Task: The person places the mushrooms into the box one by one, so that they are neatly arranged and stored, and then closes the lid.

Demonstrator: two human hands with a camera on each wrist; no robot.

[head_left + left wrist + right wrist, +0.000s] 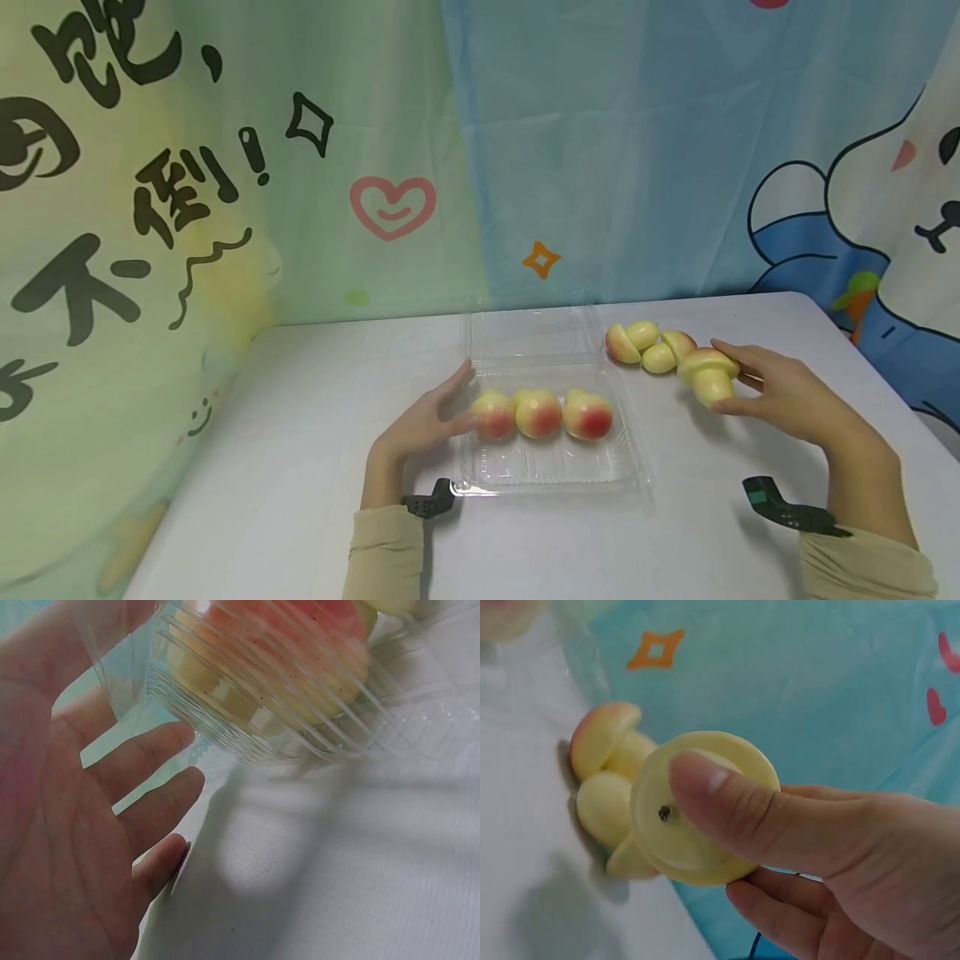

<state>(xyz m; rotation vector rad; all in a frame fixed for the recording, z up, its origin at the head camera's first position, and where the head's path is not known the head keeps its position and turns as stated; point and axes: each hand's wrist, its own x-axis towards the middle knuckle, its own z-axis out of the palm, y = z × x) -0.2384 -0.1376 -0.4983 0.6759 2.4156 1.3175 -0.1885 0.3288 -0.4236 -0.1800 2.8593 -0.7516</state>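
My right hand (780,396) grips a toy mushroom (711,385) above the table, its pale yellow stem tilted toward me. In the right wrist view the thumb (731,806) presses the stem's end, which has a small dark spot. Beside it, two more toy mushrooms (658,358) lie on the table. My left hand (423,425) rests at the left side of a clear plastic box (551,475), its fingers (150,761) fairly straight along the wall. Inside the box, three toy mushrooms (538,414) stand in a row with red-blushed caps toward me.
The box's clear lid (532,333) is folded back toward the curtain (600,167). A white cloth covers the table (300,467). The curtain, printed with characters and cartoon figures, hangs behind and along the left side.
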